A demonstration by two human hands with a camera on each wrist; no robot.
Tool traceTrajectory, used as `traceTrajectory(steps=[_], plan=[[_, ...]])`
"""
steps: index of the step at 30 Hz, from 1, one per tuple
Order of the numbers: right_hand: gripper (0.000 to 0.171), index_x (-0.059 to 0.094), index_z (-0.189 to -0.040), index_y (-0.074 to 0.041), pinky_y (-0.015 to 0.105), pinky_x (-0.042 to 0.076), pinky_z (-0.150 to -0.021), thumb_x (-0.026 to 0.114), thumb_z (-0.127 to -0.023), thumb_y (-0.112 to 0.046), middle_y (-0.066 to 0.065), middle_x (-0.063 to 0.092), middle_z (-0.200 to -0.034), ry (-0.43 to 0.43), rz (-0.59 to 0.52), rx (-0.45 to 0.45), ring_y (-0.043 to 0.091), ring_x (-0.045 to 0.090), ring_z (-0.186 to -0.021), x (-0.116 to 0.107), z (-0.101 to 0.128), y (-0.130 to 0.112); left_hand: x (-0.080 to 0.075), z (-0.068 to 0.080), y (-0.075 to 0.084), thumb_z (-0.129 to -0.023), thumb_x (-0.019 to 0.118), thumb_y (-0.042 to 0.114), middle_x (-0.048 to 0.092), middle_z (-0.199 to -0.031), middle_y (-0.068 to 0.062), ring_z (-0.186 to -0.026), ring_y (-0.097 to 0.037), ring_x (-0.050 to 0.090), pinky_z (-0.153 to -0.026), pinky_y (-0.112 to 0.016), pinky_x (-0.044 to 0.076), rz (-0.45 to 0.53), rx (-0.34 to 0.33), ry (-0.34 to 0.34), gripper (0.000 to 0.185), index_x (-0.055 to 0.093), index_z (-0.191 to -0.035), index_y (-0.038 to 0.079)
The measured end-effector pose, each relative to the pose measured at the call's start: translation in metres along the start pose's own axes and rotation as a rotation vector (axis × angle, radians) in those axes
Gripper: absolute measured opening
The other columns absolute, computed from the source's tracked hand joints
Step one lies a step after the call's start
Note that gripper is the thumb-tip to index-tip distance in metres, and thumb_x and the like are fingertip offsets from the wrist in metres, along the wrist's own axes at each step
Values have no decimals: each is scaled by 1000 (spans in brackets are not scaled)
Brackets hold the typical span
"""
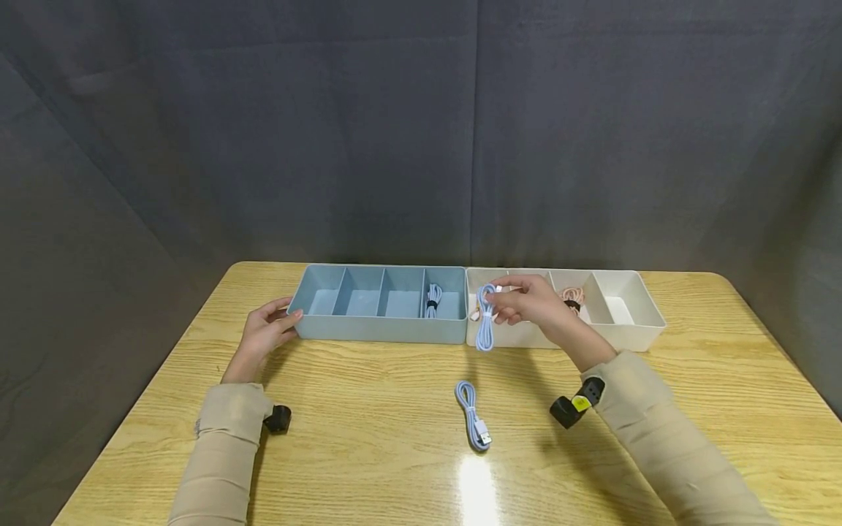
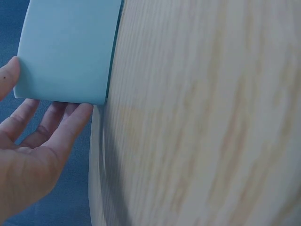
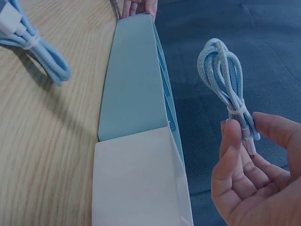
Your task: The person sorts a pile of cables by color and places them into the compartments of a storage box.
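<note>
Three blue cables: right hand point(image 1: 536, 303) pinches one point(image 1: 485, 318); one on table point(image 1: 473, 413); one in blue tray point(image 1: 432, 299); left hand point(image 1: 266, 330), fingers straight, touches the tray point(image 1: 368, 329).

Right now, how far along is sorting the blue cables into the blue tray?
One bundled cable already lies in the blue tray, in its rightmost compartment. The right hand pinches a second blue cable above the white tray, while the left hand touches the blue tray's end. A third cable lies on the table.
</note>
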State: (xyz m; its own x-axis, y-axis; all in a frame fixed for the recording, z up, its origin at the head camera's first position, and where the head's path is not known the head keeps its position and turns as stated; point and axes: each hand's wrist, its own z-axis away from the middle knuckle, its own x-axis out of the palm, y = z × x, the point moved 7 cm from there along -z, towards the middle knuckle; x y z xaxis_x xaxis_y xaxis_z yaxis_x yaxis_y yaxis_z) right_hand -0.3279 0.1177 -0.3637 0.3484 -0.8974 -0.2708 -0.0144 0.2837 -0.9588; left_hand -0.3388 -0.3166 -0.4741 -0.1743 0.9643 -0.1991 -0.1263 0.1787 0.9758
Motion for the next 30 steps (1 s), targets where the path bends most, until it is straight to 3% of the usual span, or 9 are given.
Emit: traceTrajectory(steps=[22, 30], plan=[[33, 57, -115, 2, 29, 53, -64, 61, -89, -18, 11, 64, -82, 59, 27, 30, 20, 64, -69, 14, -32, -15, -1, 0, -1, -84, 66, 31, 41, -116, -15, -99, -21, 50, -71, -17, 51, 2, 2, -3, 67, 38, -137, 3], [32, 57, -114, 0, 33, 53, -70, 61, -89, -19, 10, 64, -82, 82, -2, 59, 15, 63, -66, 22, -43, -16, -2, 1, -2, -85, 66, 29, 40, -119, -18, -100, -22, 50, -72, -18, 51, 9, 2, -10, 66, 37, -137, 2]])
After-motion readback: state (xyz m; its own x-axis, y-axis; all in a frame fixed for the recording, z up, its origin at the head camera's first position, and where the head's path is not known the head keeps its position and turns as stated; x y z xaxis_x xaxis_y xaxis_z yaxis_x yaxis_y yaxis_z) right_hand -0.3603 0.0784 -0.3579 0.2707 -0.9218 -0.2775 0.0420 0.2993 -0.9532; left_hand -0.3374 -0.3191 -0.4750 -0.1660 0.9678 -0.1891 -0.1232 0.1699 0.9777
